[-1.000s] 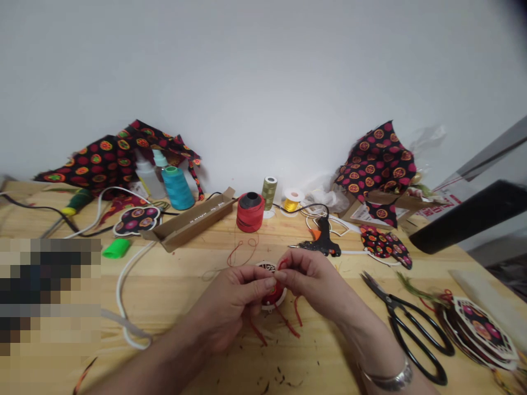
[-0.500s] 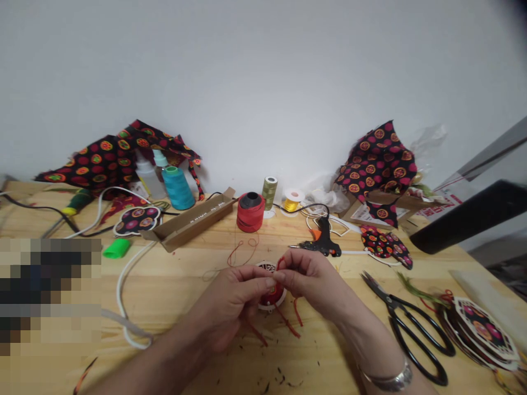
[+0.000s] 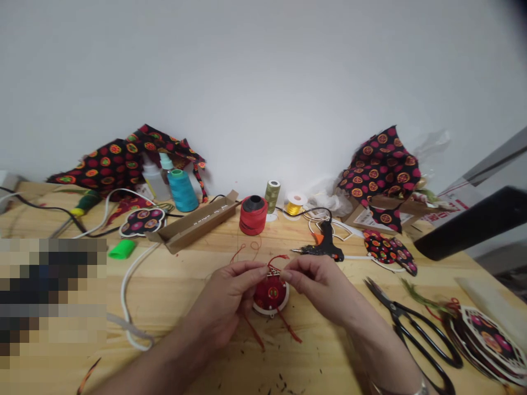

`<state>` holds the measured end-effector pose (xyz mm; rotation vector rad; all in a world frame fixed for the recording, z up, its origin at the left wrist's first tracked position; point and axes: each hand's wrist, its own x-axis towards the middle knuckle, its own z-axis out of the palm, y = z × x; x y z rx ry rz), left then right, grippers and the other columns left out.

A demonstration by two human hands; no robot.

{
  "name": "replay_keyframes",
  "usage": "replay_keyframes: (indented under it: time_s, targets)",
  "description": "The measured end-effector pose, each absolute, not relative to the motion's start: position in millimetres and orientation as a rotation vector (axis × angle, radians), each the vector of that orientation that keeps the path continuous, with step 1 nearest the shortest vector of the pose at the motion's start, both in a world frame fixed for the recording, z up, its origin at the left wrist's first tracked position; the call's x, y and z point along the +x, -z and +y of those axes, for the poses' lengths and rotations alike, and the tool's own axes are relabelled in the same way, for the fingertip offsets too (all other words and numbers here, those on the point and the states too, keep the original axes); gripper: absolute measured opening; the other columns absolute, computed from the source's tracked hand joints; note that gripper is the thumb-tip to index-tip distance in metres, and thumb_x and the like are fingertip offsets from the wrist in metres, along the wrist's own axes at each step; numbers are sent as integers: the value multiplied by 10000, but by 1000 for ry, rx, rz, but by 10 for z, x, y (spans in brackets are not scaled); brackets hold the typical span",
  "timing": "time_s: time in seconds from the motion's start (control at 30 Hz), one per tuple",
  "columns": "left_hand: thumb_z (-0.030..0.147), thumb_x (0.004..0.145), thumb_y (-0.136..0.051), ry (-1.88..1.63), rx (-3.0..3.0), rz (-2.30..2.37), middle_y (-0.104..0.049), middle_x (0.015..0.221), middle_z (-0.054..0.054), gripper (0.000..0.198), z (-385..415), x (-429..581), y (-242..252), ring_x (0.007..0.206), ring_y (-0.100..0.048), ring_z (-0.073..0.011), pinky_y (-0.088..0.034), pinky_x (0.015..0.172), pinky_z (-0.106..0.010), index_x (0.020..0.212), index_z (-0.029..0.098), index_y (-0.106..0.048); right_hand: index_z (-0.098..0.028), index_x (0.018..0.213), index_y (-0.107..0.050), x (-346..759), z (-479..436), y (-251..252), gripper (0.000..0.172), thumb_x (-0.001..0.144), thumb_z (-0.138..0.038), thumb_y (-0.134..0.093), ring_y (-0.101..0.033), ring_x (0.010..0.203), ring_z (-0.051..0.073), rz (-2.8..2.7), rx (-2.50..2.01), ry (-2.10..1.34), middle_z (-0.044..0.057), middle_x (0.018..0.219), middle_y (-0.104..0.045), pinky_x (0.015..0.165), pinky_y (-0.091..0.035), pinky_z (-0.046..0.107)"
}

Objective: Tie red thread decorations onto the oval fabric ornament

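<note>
Between my hands is a round ornament (image 3: 270, 299) with a dark red patterned fabric centre and a pale cut-out rim. My left hand (image 3: 234, 288) is closed on its upper left side, thumb and forefinger pinched near the top. My right hand (image 3: 323, 282) pinches at the upper right edge, where a red cord (image 3: 278, 258) loops up from the top. Just what lies under the fingertips is partly hidden. Two red cord ends (image 3: 291, 329) hang below the ornament onto the wooden table (image 3: 197, 362).
Black-handled scissors (image 3: 415, 329) and a stack of ornaments (image 3: 489, 340) lie on the right. A glue gun (image 3: 323, 246), red thread spool (image 3: 253, 215), long cardboard box (image 3: 197, 224) and teal thread cone (image 3: 182, 190) stand beyond my hands. A white cable (image 3: 125, 291) curves at left.
My hands have drawn slightly apart, uncovering more of the ornament's face. A red cord loop now stands above its top. The view has shifted slightly.
</note>
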<state>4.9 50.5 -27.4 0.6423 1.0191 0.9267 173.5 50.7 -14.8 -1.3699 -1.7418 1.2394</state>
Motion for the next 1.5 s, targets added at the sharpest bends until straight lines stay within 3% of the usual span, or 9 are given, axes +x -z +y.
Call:
replay_keyframes:
  time_s: [0.17,0.37,0.6,0.77,0.9,0.97,1.03,1.17,1.5]
  targets:
    - [207,672,-712,-948,580,972,-675,594,6,86,505,55,272,505,-565,-93,-369,443,-176,728,147,-687,-195,768,-660,1619,418,150,164,836,-287,-542,-549,630,129,-1816,-1347,-1048,9,697,-655,574,-399,235]
    - [166,710,-667,-929,524,930,-674,591,7,37,509,48,261,510,-597,-100,-429,472,-184,687,150,-643,-185,765,-613,1507,298,189,182,871,-211,-467,-565,635,148,-2308,-1258,-462,37,708,-655,563,-333,267]
    - [191,715,-675,-882,461,962,-670,591,-1,85,523,21,283,455,-558,-64,-351,392,-130,683,152,-606,-162,733,-578,1455,273,250,166,819,-108,-446,-514,585,174,-2736,-1012,31,53,672,-618,503,-253,312]
    - [182,721,-656,-903,440,871,-556,489,52,142,523,35,294,381,-463,-38,-290,355,-123,618,159,-560,-178,715,-582,1483,243,161,139,806,-170,-477,-520,643,161,-2559,-937,-346,38,698,-606,571,-354,298]
    - [149,688,-665,-921,501,860,-476,444,72,164,500,49,256,385,-435,-43,-269,340,-128,561,153,-562,-171,645,-577,1517,318,140,243,851,-179,-448,-555,741,144,-1938,-1106,-651,46,763,-604,687,-422,277]
    - [146,677,-678,-923,514,886,-460,431,77,141,490,54,251,374,-412,-38,-248,325,-127,566,146,-591,-165,695,-595,1524,395,187,163,826,-212,-510,-568,752,148,-1638,-1234,-779,51,792,-608,698,-444,283]
    - [164,680,-685,-909,524,906,-457,427,78,92,486,57,265,369,-409,-36,-250,323,-124,608,139,-634,-161,777,-603,1515,463,245,100,749,-256,-612,-589,746,160,-1412,-1290,-1030,50,810,-620,680,-467,290]
    - [238,699,-685,-842,616,909,-549,509,36,105,482,64,334,442,-506,-69,-340,380,-144,712,134,-680,-152,782,-600,1460,505,299,236,631,-298,-709,-599,619,137,-1135,-1236,-1442,21,720,-637,588,-475,261]
    - [260,688,-694,-774,692,943,-695,639,-48,133,448,92,336,531,-603,-127,-430,452,-195,727,133,-701,-153,627,-528,1463,504,296,258,679,-374,-652,-459,373,78,-1072,-1240,-1526,-32,476,-539,367,-344,187]
